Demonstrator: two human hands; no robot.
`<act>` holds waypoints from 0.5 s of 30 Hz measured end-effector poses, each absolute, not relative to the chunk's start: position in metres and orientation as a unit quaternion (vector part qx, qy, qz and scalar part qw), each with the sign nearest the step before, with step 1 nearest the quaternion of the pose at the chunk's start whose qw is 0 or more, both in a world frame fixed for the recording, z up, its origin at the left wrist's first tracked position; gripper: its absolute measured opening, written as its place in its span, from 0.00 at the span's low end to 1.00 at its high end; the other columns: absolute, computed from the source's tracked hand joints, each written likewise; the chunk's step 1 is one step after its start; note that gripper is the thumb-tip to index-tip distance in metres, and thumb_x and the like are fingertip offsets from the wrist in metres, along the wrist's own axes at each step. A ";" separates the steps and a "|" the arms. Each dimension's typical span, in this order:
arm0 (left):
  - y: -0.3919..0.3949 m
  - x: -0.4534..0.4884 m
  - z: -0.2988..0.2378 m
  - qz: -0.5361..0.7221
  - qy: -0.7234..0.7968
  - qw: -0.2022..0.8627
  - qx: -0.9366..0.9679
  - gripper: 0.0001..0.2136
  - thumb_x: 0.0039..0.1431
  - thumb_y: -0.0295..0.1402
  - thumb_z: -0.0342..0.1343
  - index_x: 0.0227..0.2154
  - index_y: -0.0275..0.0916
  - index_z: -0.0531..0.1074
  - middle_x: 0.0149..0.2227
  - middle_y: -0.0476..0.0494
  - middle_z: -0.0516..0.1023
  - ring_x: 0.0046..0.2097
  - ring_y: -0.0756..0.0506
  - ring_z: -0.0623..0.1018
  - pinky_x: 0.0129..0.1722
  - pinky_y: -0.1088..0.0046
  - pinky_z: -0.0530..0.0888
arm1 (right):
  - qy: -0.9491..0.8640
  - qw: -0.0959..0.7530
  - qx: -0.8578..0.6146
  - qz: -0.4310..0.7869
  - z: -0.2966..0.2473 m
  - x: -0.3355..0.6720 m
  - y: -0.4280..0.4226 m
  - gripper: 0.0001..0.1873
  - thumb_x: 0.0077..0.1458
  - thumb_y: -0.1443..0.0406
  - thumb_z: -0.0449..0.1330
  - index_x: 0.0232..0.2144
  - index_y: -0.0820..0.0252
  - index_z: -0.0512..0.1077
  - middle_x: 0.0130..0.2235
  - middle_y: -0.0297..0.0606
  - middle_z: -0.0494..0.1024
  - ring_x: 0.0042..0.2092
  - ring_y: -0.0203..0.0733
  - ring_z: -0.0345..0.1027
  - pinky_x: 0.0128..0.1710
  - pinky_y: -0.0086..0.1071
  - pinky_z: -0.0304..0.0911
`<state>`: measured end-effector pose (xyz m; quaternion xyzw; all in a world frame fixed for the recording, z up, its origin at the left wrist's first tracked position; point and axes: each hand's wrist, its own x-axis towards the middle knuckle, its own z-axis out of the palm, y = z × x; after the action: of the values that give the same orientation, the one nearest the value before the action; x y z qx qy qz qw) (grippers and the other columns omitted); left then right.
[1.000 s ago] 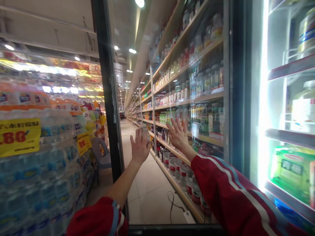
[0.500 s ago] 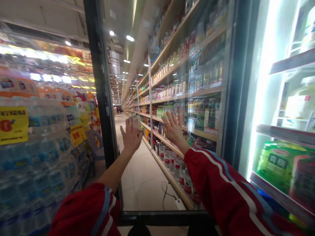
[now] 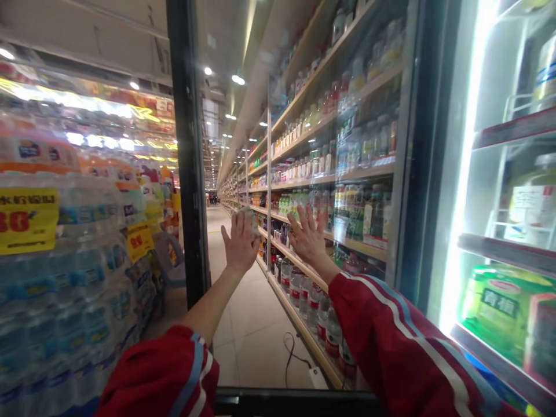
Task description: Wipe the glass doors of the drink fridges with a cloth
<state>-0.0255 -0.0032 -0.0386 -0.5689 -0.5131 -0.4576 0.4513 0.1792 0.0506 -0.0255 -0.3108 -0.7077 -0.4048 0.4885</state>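
Note:
A glass door (image 3: pixel 234 324) in a black frame stands in front of me, with shelves of bottles showing through it. My left hand (image 3: pixel 241 243) lies flat against the pane left of its middle, thumb out to the side. A pale greyish patch shows at its fingers; whether that is a thin cloth or a reflection I cannot make out. Further right, my right hand (image 3: pixel 307 234) is open, fingers spread on or close to the same glass, and a faint reflection of it shows beside the fingers. Both forearms come out of red sleeves with white and blue stripes.
A lit fridge (image 3: pixel 464 191) with drinks on its shelves stands open at the right. Stacked packs of water bottles (image 3: pixel 82 289) carry yellow price signs (image 3: pixel 28 220) at the left, near a grey chair (image 3: pixel 169 260). Through the glass, a black cable (image 3: pixel 289 359) lies on the floor.
The view has shifted slightly, so the door frame and hands sit a little further right. Both hands stay at nearly the same places on the pane, still with fingers outstretched.

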 end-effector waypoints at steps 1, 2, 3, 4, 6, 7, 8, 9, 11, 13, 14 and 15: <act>-0.002 -0.018 -0.038 -0.444 -0.503 0.455 -0.585 0.26 0.60 0.39 0.45 0.60 0.35 0.56 0.63 0.33 0.54 0.66 0.38 0.51 0.63 0.50 0.38 | -0.708 0.488 -0.311 -0.405 -0.025 0.179 0.050 0.28 0.59 0.58 0.51 0.61 0.52 0.55 0.66 0.41 0.50 0.67 0.52 0.31 0.62 0.58 0.31; 0.000 -0.010 -0.038 -0.431 -0.491 0.459 -0.602 0.26 0.60 0.39 0.45 0.60 0.36 0.56 0.63 0.34 0.54 0.66 0.39 0.51 0.63 0.50 0.38 | -0.709 0.487 -0.312 -0.404 -0.025 0.180 0.049 0.28 0.59 0.58 0.51 0.61 0.52 0.55 0.66 0.41 0.50 0.67 0.52 0.31 0.62 0.58 0.32; 0.001 -0.003 -0.038 -0.419 -0.479 0.463 -0.617 0.25 0.60 0.39 0.45 0.60 0.36 0.57 0.63 0.35 0.54 0.66 0.40 0.51 0.63 0.51 0.38 | -0.710 0.485 -0.314 -0.403 -0.025 0.180 0.048 0.28 0.59 0.58 0.51 0.61 0.52 0.55 0.66 0.41 0.50 0.67 0.53 0.32 0.62 0.58 0.32; 0.001 0.002 -0.038 -0.409 -0.470 0.467 -0.628 0.25 0.61 0.39 0.44 0.59 0.37 0.57 0.63 0.35 0.55 0.66 0.40 0.51 0.63 0.51 0.38 | -0.712 0.481 -0.317 -0.401 -0.024 0.180 0.048 0.28 0.59 0.59 0.51 0.61 0.53 0.55 0.65 0.42 0.51 0.67 0.53 0.32 0.62 0.58 0.32; 0.001 0.005 -0.039 -0.399 -0.461 0.471 -0.638 0.24 0.61 0.39 0.44 0.59 0.38 0.58 0.63 0.36 0.55 0.66 0.40 0.51 0.63 0.52 0.37 | -0.717 0.474 -0.321 -0.398 -0.024 0.180 0.047 0.28 0.59 0.60 0.51 0.61 0.53 0.55 0.66 0.42 0.50 0.67 0.53 0.33 0.62 0.58 0.32; 0.000 0.002 -0.039 -0.398 -0.462 0.471 -0.637 0.24 0.61 0.39 0.44 0.58 0.38 0.59 0.63 0.36 0.55 0.65 0.40 0.52 0.63 0.51 0.37 | -0.718 0.472 -0.323 -0.396 -0.024 0.180 0.046 0.28 0.59 0.60 0.51 0.61 0.53 0.55 0.66 0.42 0.50 0.67 0.53 0.33 0.62 0.58 0.32; -0.001 -0.004 -0.038 -0.401 -0.468 0.471 -0.632 0.24 0.61 0.38 0.44 0.58 0.38 0.59 0.63 0.35 0.55 0.65 0.40 0.53 0.63 0.51 0.37 | -0.720 0.471 -0.325 -0.394 -0.023 0.180 0.046 0.28 0.58 0.61 0.51 0.61 0.52 0.55 0.66 0.41 0.50 0.67 0.53 0.33 0.61 0.58 0.33; -0.003 -0.011 -0.038 -0.409 -0.477 0.469 -0.621 0.24 0.60 0.38 0.45 0.59 0.38 0.59 0.63 0.35 0.55 0.65 0.40 0.53 0.63 0.50 0.37 | -0.720 0.470 -0.326 -0.392 -0.023 0.181 0.046 0.28 0.58 0.61 0.51 0.61 0.52 0.55 0.66 0.41 0.50 0.67 0.53 0.33 0.61 0.58 0.33; -0.005 -0.027 -0.035 -0.440 -0.501 0.465 -0.582 0.25 0.60 0.38 0.45 0.59 0.37 0.58 0.63 0.34 0.54 0.65 0.39 0.53 0.62 0.49 0.38 | -0.721 0.471 -0.327 -0.389 -0.023 0.181 0.046 0.28 0.57 0.62 0.52 0.61 0.51 0.55 0.66 0.41 0.50 0.67 0.53 0.33 0.61 0.58 0.33; -0.007 -0.039 -0.033 -0.472 -0.521 0.459 -0.544 0.26 0.59 0.39 0.46 0.60 0.36 0.56 0.64 0.32 0.53 0.65 0.37 0.53 0.62 0.48 0.39 | -0.722 0.471 -0.326 -0.389 -0.024 0.180 0.046 0.29 0.57 0.62 0.52 0.61 0.51 0.55 0.66 0.41 0.50 0.67 0.53 0.33 0.61 0.58 0.34; -0.007 -0.040 -0.031 -0.481 -0.526 0.455 -0.534 0.27 0.59 0.39 0.46 0.60 0.35 0.56 0.63 0.32 0.53 0.65 0.37 0.52 0.62 0.48 0.39 | -0.720 0.472 -0.325 -0.390 -0.024 0.180 0.046 0.29 0.57 0.62 0.53 0.61 0.51 0.55 0.66 0.41 0.50 0.67 0.53 0.34 0.61 0.58 0.34; -0.006 -0.040 -0.031 -0.484 -0.527 0.453 -0.532 0.27 0.59 0.39 0.46 0.60 0.35 0.56 0.63 0.31 0.54 0.65 0.37 0.52 0.62 0.48 0.40 | -0.719 0.473 -0.325 -0.391 -0.024 0.180 0.046 0.29 0.56 0.62 0.53 0.60 0.51 0.55 0.65 0.41 0.51 0.67 0.53 0.34 0.61 0.58 0.34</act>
<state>-0.0395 -0.0061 -0.0309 -0.5315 -0.5270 -0.4845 0.4529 0.1801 0.0461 -0.0237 -0.3250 -0.7192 -0.3912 0.4734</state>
